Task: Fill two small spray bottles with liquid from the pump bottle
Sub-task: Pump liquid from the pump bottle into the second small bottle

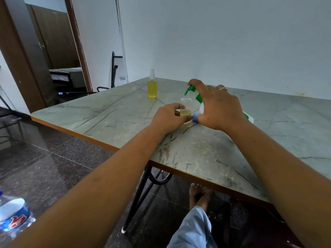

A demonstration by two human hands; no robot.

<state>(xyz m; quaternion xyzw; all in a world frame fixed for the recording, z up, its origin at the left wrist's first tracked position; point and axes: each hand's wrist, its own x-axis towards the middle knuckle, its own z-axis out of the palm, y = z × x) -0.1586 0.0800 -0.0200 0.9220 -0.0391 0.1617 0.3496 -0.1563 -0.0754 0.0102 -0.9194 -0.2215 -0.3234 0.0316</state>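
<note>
**Pump nozzle over the open bottle**

Grey-green marble-patterned tabletop, wood-coloured edge. Near its far corner stands a small clear spray bottle full of yellow liquid, upright, sprayer fitted, well apart from both hands.

Left hand: fingers and thumb wrapped round the base of a second small clear bottle. This one is upright on the table, neck open, with a shallow layer of yellow liquid at the bottom.

Right hand: draped over and gripping a white pump bottle with green pump head. The bottle is tilted, index finger on the head, spout just above the open neck.

Small blue object by the right thumb; cannot tell what it is. Plastic water bottle at lower left.
</note>
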